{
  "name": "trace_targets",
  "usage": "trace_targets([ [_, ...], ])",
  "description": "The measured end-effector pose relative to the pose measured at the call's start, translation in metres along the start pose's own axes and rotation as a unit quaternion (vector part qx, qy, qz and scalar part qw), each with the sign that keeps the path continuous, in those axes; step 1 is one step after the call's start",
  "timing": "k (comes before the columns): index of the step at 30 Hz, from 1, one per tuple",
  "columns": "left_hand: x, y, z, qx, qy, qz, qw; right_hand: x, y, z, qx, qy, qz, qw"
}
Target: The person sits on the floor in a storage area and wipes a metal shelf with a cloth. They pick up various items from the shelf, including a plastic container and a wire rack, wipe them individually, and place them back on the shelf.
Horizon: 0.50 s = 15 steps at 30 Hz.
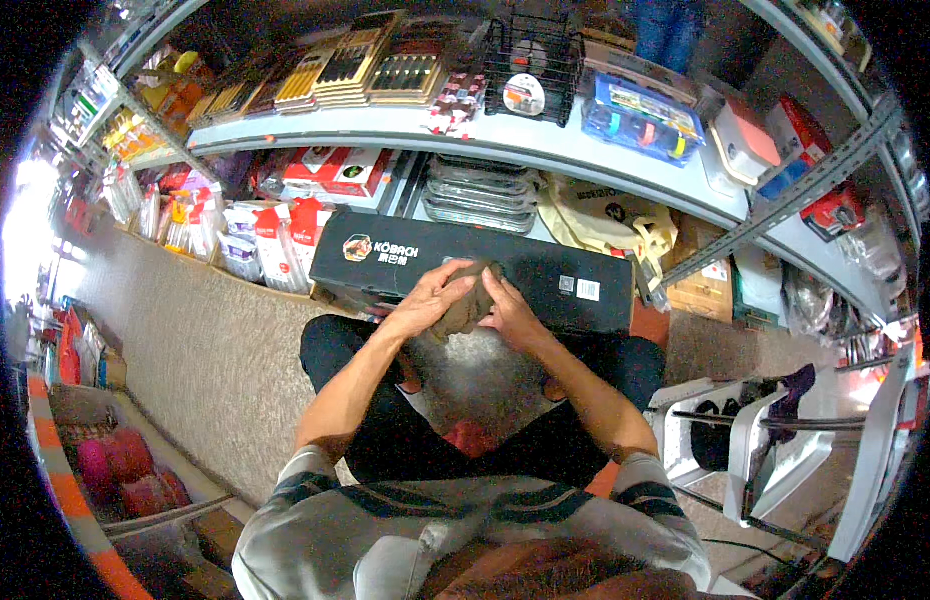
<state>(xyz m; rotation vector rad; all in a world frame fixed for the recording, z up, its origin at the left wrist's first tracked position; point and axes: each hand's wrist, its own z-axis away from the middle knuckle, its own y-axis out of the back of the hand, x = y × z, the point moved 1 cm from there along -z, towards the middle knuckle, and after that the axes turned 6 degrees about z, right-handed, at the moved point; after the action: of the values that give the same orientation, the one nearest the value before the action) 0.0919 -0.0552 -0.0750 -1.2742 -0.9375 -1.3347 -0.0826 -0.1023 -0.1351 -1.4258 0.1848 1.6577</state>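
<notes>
Both hands are together in front of a long black cardboard box [472, 247] that bears the maker's name Köbach and printed codes. A crumpled brown cloth [461, 313] is held between them. My left hand [429, 300] grips its left and upper side, with fingers stretched toward the box. On the other side, my right hand [512, 309] has its fingertips bent against the cloth. Whether the cloth touches the box cannot be told. Below the hands, between black-trousered knees [326, 352], is a blurred grey rounded shape [472, 375].
A metal shelf [345, 131] crosses above the box, carrying packaged cutlery or chopsticks [352, 60], a black wire basket [532, 82] and a blue plastic pack [645, 116]. Stacked trays [480, 195] and a cream cloth bag [607, 214] lie behind the box. A white-sided rack [757, 442] stands right.
</notes>
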Motion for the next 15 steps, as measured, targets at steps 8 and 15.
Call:
trace_targets([
  [8,-0.042,-0.021,-0.032,0.06,-0.075,-0.11,0.989,-0.021,-0.002,0.021,0.103,-0.027,-0.002,0.994],
  [15,-0.033,-0.022,-0.035,0.099,-0.164,-0.149,0.97,-0.004,0.025,0.003,0.17,0.029,0.052,0.984],
])
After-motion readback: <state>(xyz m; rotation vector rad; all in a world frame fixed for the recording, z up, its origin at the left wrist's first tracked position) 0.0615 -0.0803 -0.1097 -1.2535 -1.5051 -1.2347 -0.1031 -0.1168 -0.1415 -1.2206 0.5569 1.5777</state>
